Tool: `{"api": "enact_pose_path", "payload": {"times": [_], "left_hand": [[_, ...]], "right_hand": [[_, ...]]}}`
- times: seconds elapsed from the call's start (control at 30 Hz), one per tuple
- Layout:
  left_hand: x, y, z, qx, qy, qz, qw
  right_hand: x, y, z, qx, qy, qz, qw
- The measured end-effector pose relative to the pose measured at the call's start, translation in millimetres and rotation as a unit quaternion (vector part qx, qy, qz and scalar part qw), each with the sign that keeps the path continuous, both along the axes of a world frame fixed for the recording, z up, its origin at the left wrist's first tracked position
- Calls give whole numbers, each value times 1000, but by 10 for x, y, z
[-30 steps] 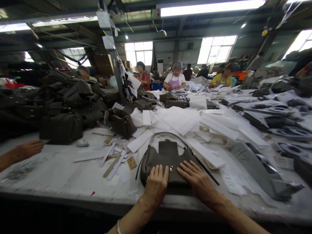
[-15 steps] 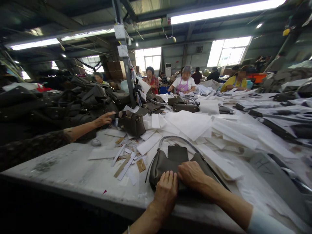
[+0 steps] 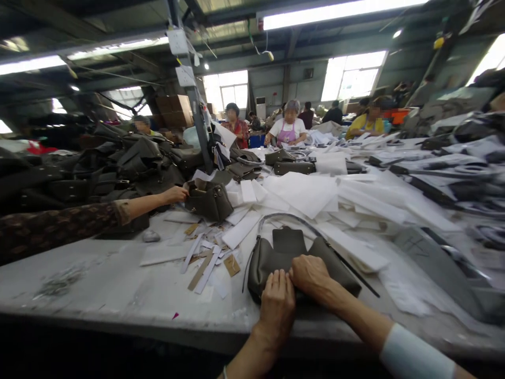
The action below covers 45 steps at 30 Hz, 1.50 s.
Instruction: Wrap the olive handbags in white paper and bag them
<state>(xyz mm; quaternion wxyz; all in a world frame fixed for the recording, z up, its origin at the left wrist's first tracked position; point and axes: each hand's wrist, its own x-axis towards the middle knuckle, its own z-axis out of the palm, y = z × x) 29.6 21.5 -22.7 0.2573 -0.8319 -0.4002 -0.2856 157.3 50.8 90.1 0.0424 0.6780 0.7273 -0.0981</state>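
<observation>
Lower centre: left grip (image 3: 278, 299) lies flat, fingers straight, on a dark handbag (image 3: 265, 259). Right grip (image 3: 312, 275) curls there, its hold indeterminable.

The person's two hands (image 3: 278, 300) touch one handbag (image 3: 290, 242), and one post (image 3: 198, 118) bears two white boxes (image 3: 178, 42).

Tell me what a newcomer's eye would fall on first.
Probably the dark handbag near the front edge of the table, under the person's left hand and right hand. Next, likely, the heap of dark bags at the picture's left and the white sheets strewn across the middle.
</observation>
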Motion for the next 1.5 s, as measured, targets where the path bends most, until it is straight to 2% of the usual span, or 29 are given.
{"api": "enact_pose_path", "payload": {"times": [0.1, 0.17, 0.23, 0.3, 0.37, 0.43, 0.5, 0.57, 0.67, 0.73, 0.83, 0.97, 1.07, 1.2, 1.33, 1.4, 1.5], "left_hand": [[-26, -14, 74, -21, 12, -9, 1000], [-48, -16, 102, -39, 23, -12, 999], [-62, -22, 104, -52, 32, -11, 998], [-61, -34, 85, -62, 41, -8, 997], [-48, -44, 68, -71, 52, -2, 996], [-39, -31, 94, -86, 73, 4, 994], [-63, 19, 197, -114, 110, -3, 987], [-135, 105, 368, -152, 156, -39, 975], [-312, 235, 615, -175, 195, -117, 958], [-426, 271, 662, -140, 188, -132, 963], [-529, 233, 518, -67, 157, -95, 981], [-564, 153, 202, -23, 106, -63, 992], [-495, 166, 49, 3, 86, -64, 994], [-190, 252, -47, 35, 86, -54, 994], [126, 304, -84, 16, 51, -19, 998], [156, 319, -98, 22, 30, -33, 999], [90, 354, -156, 70, 1, -86, 994]], "right_hand": [[143, -20, 138, -25, 61, 1, 998], [304, -12, 260, -26, 120, 30, 992], [465, -22, 328, 12, 156, 90, 984], [585, -69, 292, 35, 162, 187, 968], [650, -148, 161, 15, 141, 269, 952], [669, -232, -1, -5, 106, 295, 950], [671, -293, -117, -8, 84, 294, 952], [684, -314, -145, -11, 76, 300, 951], [759, -271, -59, -19, 75, 332, 940], [836, -217, 5, -17, 87, 360, 929], [959, -163, -25, -25, 111, 390, 914], [1091, -205, -287, -6, 181, 398, 899], [1134, -253, -429, 15, 235, 374, 897], [1035, -172, -409, -15, 258, 304, 917], [834, 40, -350, -25, 261, 297, 918], [779, 112, -350, -14, 260, 309, 915], [777, 140, -361, 5, 261, 327, 908]]}}
